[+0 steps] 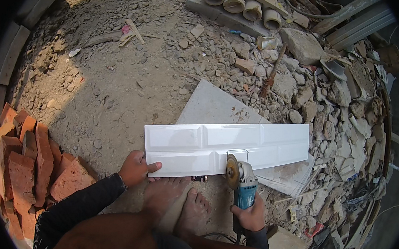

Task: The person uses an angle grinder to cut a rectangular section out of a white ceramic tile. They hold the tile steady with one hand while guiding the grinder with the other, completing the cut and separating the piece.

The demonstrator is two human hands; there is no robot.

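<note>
A long white wall tile (177, 138) with a raised brick pattern lies across a grey slab (221, 101) in front of me. My left hand (136, 169) grips its left end, thumb on top and fingers underneath. In my right hand (251, 215) is a teal angle grinder (247, 192), the fingers wrapped round its body. The grinder's yellowish disc (232, 169) stands at the tile's near edge, right of the middle. A thin rectangular outline (238, 150) is marked on the tile by the disc. Whether the disc spins or touches the tile I cannot tell.
My bare feet (193, 210) are close to the tile's near edge. Broken red bricks (27, 163) are heaped at the left. Rubble (311, 100) covers the right side, with several pipes (233, 0) at the far right. A cable (221, 236) runs behind the grinder.
</note>
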